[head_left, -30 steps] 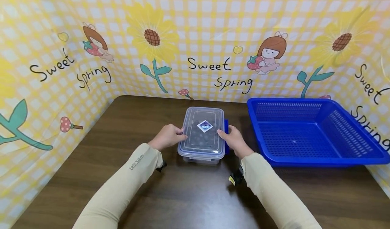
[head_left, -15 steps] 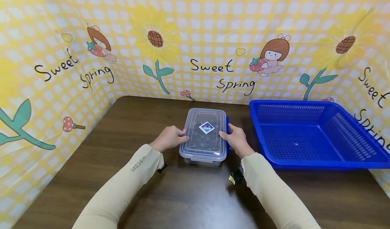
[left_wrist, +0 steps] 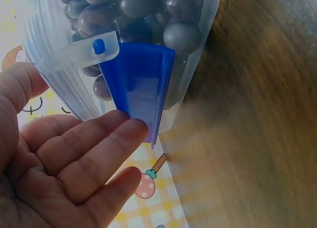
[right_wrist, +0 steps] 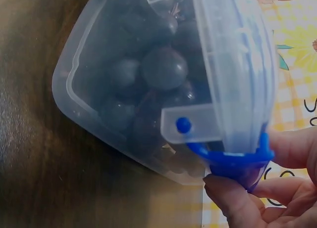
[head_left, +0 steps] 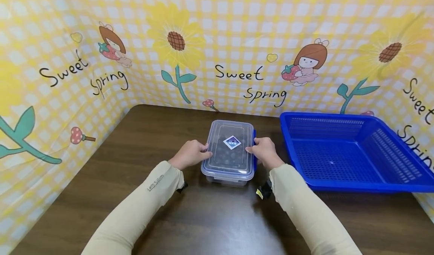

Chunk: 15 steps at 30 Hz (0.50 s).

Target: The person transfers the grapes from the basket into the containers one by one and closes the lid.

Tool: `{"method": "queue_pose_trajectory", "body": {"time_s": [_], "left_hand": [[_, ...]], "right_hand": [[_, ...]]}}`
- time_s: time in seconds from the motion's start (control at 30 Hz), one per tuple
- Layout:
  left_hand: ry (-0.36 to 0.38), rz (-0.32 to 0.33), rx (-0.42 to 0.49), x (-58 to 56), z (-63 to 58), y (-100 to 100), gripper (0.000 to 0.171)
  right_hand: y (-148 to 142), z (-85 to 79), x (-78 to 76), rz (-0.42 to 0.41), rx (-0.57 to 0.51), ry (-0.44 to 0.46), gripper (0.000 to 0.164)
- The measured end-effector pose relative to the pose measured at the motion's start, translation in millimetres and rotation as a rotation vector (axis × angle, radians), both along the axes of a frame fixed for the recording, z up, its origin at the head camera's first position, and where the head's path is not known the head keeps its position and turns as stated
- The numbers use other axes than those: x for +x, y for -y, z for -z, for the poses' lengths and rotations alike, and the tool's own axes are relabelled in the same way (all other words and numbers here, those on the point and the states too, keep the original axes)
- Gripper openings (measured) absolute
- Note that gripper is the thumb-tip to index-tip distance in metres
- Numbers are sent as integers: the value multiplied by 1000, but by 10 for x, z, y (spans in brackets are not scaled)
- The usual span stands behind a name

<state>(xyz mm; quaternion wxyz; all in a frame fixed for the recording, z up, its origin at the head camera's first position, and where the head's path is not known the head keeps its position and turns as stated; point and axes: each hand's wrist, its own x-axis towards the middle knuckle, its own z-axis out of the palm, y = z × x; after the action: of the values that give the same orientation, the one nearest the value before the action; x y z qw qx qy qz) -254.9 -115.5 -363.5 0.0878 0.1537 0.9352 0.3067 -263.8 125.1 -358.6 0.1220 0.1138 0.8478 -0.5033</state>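
Note:
A clear plastic food container [head_left: 227, 164] with a diamond-shaped label [head_left: 232, 142] on its lid rests on the brown table. Dark, round, glossy balls show through its walls. At its left side, my left hand [head_left: 191, 154] has the thumb at the lid rim and fingertips under a blue latch [left_wrist: 141, 79], which hangs angled away from the wall. On the opposite side, my right hand [head_left: 266, 152] pinches another blue latch [right_wrist: 240, 168] at the lid rim, thumb above and curled fingers below.
To the right stands a large blue perforated basket [head_left: 325, 114], close beside my right forearm. A yellow-checked printed cloth [head_left: 230, 32] rises behind the table [head_left: 162, 123] and along both sides.
The head view has drifted slightly, so the container and basket sit a little further right in it. Both hands stay at the container's sides.

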Motion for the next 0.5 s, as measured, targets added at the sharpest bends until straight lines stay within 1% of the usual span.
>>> {"method": "queue_pose_trajectory", "body": {"time_s": [0.1, 0.2, 0.3, 0.37, 0.47, 0.5], "left_hand": [[0, 14, -10, -14, -17, 5, 31], [2, 32, -26, -15, -28, 18, 34], [-5, 36, -40, 3, -35, 9, 31], [-11, 11, -60, 22, -38, -11, 28], [-53, -46, -120, 44, -44, -58, 33], [-60, -76, -130, 39, -40, -71, 35]], "right_hand": [[4, -19, 2, -7, 12, -13, 60], [25, -24, 4, -34, 90, -46, 56], [36, -38, -4, -65, 179, -58, 55], [43, -56, -12, -89, 218, -53, 54], [59, -87, -25, -131, 259, -38, 46], [68, -100, -31, -143, 269, -39, 45]]}}
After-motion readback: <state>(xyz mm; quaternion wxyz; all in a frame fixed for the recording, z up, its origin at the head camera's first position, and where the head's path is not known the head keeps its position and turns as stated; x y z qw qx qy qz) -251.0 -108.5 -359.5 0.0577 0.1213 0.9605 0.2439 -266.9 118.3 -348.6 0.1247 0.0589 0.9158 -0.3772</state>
